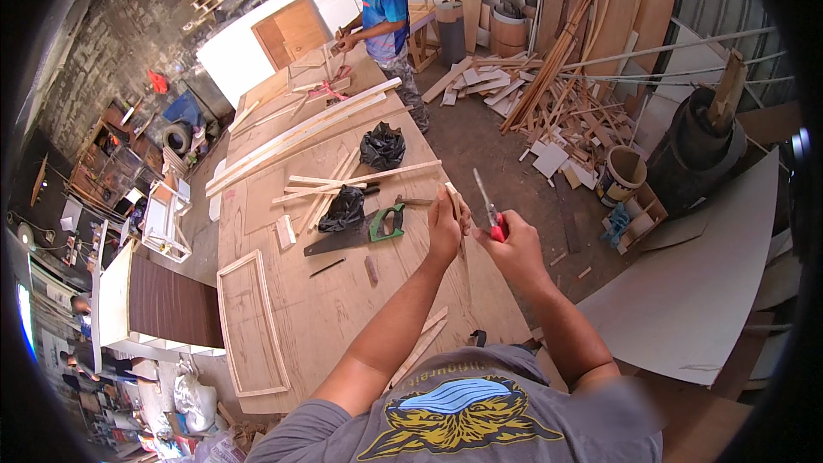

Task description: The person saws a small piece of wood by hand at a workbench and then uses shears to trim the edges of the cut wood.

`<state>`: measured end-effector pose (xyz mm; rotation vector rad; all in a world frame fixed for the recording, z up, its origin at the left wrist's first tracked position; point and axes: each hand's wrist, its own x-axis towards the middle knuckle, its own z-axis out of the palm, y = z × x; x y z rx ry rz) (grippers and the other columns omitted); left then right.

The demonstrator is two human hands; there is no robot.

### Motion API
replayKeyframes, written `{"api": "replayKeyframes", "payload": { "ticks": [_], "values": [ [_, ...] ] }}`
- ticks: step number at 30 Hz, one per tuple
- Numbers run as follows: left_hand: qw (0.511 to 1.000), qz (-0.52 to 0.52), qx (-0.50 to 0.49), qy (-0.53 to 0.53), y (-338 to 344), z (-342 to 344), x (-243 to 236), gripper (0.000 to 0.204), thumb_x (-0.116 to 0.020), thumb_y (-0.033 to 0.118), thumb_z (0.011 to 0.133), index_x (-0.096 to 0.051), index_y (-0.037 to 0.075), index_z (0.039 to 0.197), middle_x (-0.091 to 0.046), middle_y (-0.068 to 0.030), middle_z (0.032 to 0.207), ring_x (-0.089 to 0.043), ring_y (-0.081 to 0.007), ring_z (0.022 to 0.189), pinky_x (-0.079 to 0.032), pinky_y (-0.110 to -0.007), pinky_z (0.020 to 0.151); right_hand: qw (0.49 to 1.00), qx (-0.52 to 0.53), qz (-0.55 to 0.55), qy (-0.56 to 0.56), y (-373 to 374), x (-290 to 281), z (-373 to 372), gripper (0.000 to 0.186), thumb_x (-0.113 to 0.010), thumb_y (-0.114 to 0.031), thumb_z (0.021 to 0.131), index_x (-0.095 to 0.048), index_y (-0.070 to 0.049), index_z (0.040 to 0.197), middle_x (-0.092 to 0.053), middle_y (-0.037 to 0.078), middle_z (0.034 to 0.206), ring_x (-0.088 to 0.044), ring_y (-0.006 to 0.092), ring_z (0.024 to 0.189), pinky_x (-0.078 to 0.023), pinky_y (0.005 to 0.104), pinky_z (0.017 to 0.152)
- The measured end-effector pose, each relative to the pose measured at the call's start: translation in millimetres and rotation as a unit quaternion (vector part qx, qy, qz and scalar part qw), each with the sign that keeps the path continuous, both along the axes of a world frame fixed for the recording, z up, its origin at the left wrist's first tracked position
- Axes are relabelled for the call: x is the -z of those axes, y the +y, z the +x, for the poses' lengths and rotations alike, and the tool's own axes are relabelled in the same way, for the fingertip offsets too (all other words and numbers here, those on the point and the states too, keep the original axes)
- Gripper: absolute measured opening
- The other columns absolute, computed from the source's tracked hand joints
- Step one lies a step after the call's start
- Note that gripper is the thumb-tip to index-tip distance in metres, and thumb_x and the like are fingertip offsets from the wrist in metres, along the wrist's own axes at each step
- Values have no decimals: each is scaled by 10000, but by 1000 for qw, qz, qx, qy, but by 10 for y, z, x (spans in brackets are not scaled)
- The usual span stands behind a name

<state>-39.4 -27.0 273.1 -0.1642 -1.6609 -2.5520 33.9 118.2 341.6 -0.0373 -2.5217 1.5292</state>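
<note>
My left hand [445, 229] is closed around a narrow wooden strip [454, 199], upright above the right edge of the plywood-topped workbench [343, 326]. Beside it, my right hand [514, 250] grips a red-handled tool [489, 199] whose slim metal end points up and away; its exact kind is unclear. A small gap separates the tool's tip from the strip. Left of my hands lies a handsaw [387, 223] with a green handle, partly next to a black plastic bag [343, 208]. A dark pencil [327, 267] and a small wood block [370, 270] rest nearer me.
Crossed wooden strips [334, 186] and a second black bag [382, 146] lie farther along the bench. A rectangular wooden frame [253, 326] is at its left edge. Another person [383, 13] stands at the far end. Wood offcuts [557, 120] and a bucket [623, 174] occupy the floor right.
</note>
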Motion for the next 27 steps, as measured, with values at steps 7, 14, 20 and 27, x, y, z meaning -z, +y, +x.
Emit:
{"api": "replayKeyframes", "payload": {
  "ticks": [7, 14, 20, 27],
  "values": [
    [998, 49, 23, -17, 7, 65, -281, 537, -315, 507, 1112, -583, 42, 1102, -544, -23, 761, -507, -108, 654, -437, -271, 602, 999, 2, -32, -8, 27, 235, -74, 357, -849, -240, 768, -603, -6, 874, -631, 149, 723, -597, 245, 647, -495, 385, 644],
    [945, 304, -91, -74, -427, -116, -414, 478, -311, 563, 1093, -547, 151, 1045, -491, 6, 763, -466, -151, 662, -441, -335, 668, 998, -29, 42, -34, 106, 274, -34, 388, -837, -244, 754, -653, 5, 988, -673, 169, 785, -647, 269, 711, -519, 398, 704],
    [905, 353, -236, -33, -1143, -301, -227, 526, -271, 606, 1083, -521, 150, 1004, -475, 9, 743, -451, -142, 637, -418, -312, 607, 987, -126, -63, -75, 251, 372, -116, 311, -806, -146, 805, -656, 13, 1027, -697, 107, 850, -646, 178, 788, -522, 334, 756],
    [853, 309, -393, -151, -1579, -402, 392, 412, -489, 423, 1074, -453, 121, 1352, -608, -98, 1103, -605, -227, 861, -538, -402, 842, 960, -167, -223, 39, 51, 362, -192, 284, -767, 18, 838, -609, 2, 1074, -615, -5, 898, -581, 67, 840, -501, 249, 758]
  ]
}}
